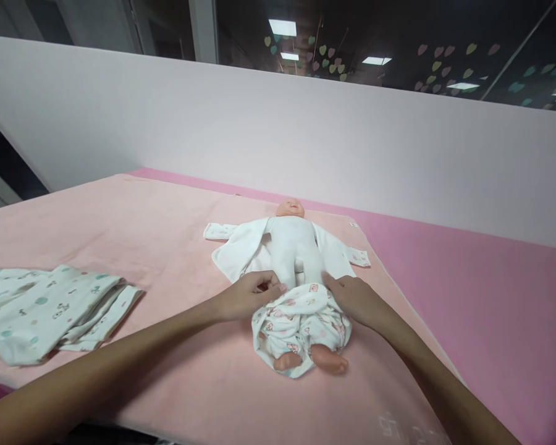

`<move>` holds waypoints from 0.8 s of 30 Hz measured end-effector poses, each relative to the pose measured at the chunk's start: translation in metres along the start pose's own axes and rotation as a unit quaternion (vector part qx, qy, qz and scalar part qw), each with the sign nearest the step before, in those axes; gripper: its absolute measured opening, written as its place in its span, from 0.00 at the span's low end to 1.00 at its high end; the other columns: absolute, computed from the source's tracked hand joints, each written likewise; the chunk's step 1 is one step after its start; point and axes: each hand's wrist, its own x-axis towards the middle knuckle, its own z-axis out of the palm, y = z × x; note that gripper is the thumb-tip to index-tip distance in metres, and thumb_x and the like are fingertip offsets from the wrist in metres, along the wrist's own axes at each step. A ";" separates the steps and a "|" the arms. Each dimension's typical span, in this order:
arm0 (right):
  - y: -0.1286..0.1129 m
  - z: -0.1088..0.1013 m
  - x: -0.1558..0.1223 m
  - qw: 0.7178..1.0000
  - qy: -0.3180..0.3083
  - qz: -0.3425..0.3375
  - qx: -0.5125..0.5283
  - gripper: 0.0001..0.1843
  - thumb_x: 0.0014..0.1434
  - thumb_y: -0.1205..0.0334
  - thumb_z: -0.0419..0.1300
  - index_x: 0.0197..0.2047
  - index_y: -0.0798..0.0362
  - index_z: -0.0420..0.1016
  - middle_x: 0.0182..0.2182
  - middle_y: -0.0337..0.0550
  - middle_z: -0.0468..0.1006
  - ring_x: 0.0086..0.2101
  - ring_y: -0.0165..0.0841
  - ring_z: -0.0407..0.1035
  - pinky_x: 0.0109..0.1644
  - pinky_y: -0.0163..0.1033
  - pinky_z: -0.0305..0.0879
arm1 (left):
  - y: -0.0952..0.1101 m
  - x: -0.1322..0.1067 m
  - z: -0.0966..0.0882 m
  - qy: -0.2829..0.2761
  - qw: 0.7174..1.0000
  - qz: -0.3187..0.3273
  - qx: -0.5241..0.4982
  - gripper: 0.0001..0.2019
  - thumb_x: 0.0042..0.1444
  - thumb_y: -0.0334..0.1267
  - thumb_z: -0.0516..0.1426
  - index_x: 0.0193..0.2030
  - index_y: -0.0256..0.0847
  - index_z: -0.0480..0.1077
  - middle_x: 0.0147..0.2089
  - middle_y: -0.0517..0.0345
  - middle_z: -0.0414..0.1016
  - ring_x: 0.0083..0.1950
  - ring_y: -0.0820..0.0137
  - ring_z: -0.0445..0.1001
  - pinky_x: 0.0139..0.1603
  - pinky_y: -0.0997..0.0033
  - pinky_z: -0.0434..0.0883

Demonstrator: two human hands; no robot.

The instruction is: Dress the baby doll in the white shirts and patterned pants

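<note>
At the centre of the frame, one doll (295, 238) lies on its back on one pink mat (176, 259), head toward the top. One shirt (248, 247) spreads open beneath it, its two sleeves out to either side; whether they hold the arms I cannot tell. One pair of printed pants (301, 318), just below centre, is bunched around the lower legs, with two bare feet (287, 361) poking out. The left hand (248, 296) pinches the waistband's left edge; the right hand (354, 300) is clamped on its right edge, fingertips partly hidden. Folded clothing (50, 312) lies at lower left, its pieces uncountable.
</note>
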 end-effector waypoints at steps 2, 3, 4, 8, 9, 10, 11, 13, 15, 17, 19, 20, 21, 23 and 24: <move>-0.022 -0.008 0.001 0.999 -0.043 -0.010 -0.011 0.31 0.65 0.37 0.53 0.20 0.49 0.57 0.19 0.40 0.64 0.22 0.32 0.56 0.29 0.40 0.49 | 0.012 0.003 0.001 0.024 0.995 0.046 0.084 0.20 0.63 0.57 0.59 0.32 0.41 0.69 0.32 0.60 0.65 0.37 0.68 0.64 0.37 0.70 0.63; -0.032 -0.012 0.002 0.997 -0.075 -0.020 0.001 0.30 0.64 0.38 0.55 0.20 0.49 0.56 0.19 0.40 0.62 0.22 0.31 0.54 0.28 0.40 0.47 | 0.018 0.004 0.000 0.023 0.991 0.064 0.111 0.19 0.63 0.56 0.59 0.32 0.41 0.70 0.32 0.59 0.66 0.38 0.67 0.65 0.38 0.69 0.64; -0.040 -0.015 0.004 0.994 -0.106 -0.035 0.021 0.29 0.62 0.40 0.57 0.20 0.50 0.56 0.19 0.39 0.62 0.22 0.30 0.52 0.28 0.40 0.46 | 0.022 0.006 0.000 0.017 0.990 0.074 0.120 0.19 0.63 0.56 0.58 0.32 0.41 0.71 0.33 0.59 0.66 0.38 0.67 0.65 0.38 0.69 0.64; -0.046 -0.024 0.017 0.964 -0.189 -0.097 0.157 0.23 0.58 0.43 0.62 0.23 0.50 0.63 0.22 0.39 0.66 0.26 0.32 0.53 0.29 0.39 0.49 | 0.025 0.014 -0.005 0.018 0.998 0.036 0.039 0.21 0.66 0.58 0.55 0.32 0.42 0.64 0.30 0.62 0.61 0.32 0.70 0.61 0.33 0.70 0.60; -0.040 -0.024 0.020 0.958 -0.196 -0.108 0.181 0.21 0.58 0.44 0.63 0.24 0.50 0.64 0.24 0.39 0.66 0.27 0.32 0.54 0.30 0.38 0.50 | 0.022 0.015 -0.006 0.028 0.999 0.021 0.020 0.22 0.67 0.59 0.54 0.32 0.42 0.63 0.30 0.63 0.60 0.32 0.70 0.59 0.32 0.70 0.59; -0.033 -0.023 0.023 0.954 -0.195 -0.112 0.197 0.20 0.57 0.45 0.64 0.26 0.50 0.66 0.25 0.38 0.67 0.29 0.32 0.55 0.31 0.38 0.52 | 0.017 0.016 -0.008 0.033 0.999 0.009 0.006 0.23 0.67 0.60 0.53 0.32 0.42 0.62 0.31 0.63 0.59 0.31 0.71 0.58 0.32 0.70 0.58; -0.024 -0.021 0.024 0.955 -0.186 -0.112 0.203 0.19 0.57 0.46 0.65 0.27 0.50 0.68 0.27 0.37 0.67 0.30 0.32 0.56 0.31 0.37 0.53 | 0.012 0.016 -0.009 0.033 0.999 0.002 -0.003 0.24 0.66 0.61 0.53 0.31 0.42 0.61 0.30 0.63 0.58 0.31 0.71 0.57 0.31 0.70 0.56; -0.003 -0.015 0.024 0.962 -0.152 -0.109 0.201 0.19 0.56 0.44 0.67 0.31 0.51 0.71 0.29 0.36 0.68 0.31 0.32 0.59 0.33 0.36 0.55 | 0.001 0.015 -0.013 0.020 1.000 -0.004 -0.016 0.25 0.63 0.61 0.57 0.29 0.41 0.59 0.30 0.64 0.56 0.30 0.72 0.56 0.31 0.70 0.54; 0.017 -0.008 0.021 0.968 -0.122 -0.111 0.187 0.21 0.56 0.41 0.68 0.33 0.52 0.73 0.30 0.37 0.70 0.33 0.33 0.61 0.34 0.36 0.56 | -0.008 0.012 -0.018 -0.006 1.000 -0.005 -0.022 0.26 0.60 0.61 0.61 0.29 0.41 0.59 0.29 0.65 0.55 0.31 0.73 0.56 0.31 0.71 0.54; 0.032 0.000 0.016 0.970 -0.109 -0.123 0.179 0.22 0.58 0.39 0.67 0.32 0.52 0.73 0.30 0.37 0.72 0.33 0.33 0.62 0.36 0.37 0.56 | -0.015 0.008 -0.022 -0.031 0.999 -0.003 -0.018 0.25 0.59 0.61 0.62 0.30 0.41 0.62 0.30 0.64 0.58 0.32 0.72 0.58 0.32 0.71 0.55; 0.040 0.008 0.012 0.966 -0.107 -0.134 0.194 0.23 0.61 0.39 0.65 0.31 0.52 0.73 0.30 0.36 0.73 0.33 0.33 0.63 0.37 0.38 0.57 | -0.020 0.004 -0.023 -0.045 0.999 -0.006 -0.018 0.24 0.60 0.61 0.61 0.32 0.41 0.64 0.31 0.63 0.61 0.33 0.71 0.60 0.34 0.71 0.57; 0.041 0.012 0.011 0.961 -0.109 -0.136 0.217 0.24 0.61 0.38 0.65 0.31 0.52 0.73 0.30 0.37 0.74 0.33 0.34 0.64 0.37 0.38 0.59 | -0.021 0.002 -0.022 -0.044 0.999 -0.009 -0.027 0.24 0.60 0.62 0.60 0.32 0.40 0.64 0.32 0.62 0.63 0.34 0.71 0.61 0.34 0.71 0.58; 0.041 0.017 0.010 0.952 -0.110 -0.135 0.252 0.24 0.61 0.38 0.65 0.32 0.52 0.74 0.31 0.38 0.76 0.34 0.35 0.66 0.38 0.39 0.61 | -0.022 0.001 -0.020 -0.038 0.998 -0.014 -0.046 0.25 0.60 0.62 0.61 0.33 0.40 0.64 0.32 0.62 0.63 0.34 0.71 0.62 0.35 0.71 0.59; 0.038 0.028 0.010 0.921 -0.113 -0.117 0.353 0.26 0.58 0.35 0.66 0.35 0.52 0.77 0.34 0.42 0.80 0.36 0.39 0.71 0.41 0.43 0.66 | -0.023 0.000 -0.011 -0.007 0.992 -0.027 -0.122 0.26 0.59 0.64 0.61 0.34 0.40 0.65 0.33 0.61 0.65 0.34 0.70 0.64 0.35 0.71 0.61; 0.035 0.035 0.010 0.900 -0.110 -0.102 0.410 0.27 0.58 0.33 0.66 0.38 0.52 0.79 0.34 0.45 0.81 0.37 0.42 0.73 0.42 0.45 0.68 | -0.023 0.000 -0.006 0.013 0.984 -0.035 -0.175 0.26 0.59 0.65 0.61 0.36 0.41 0.66 0.33 0.60 0.67 0.35 0.69 0.66 0.37 0.70 0.64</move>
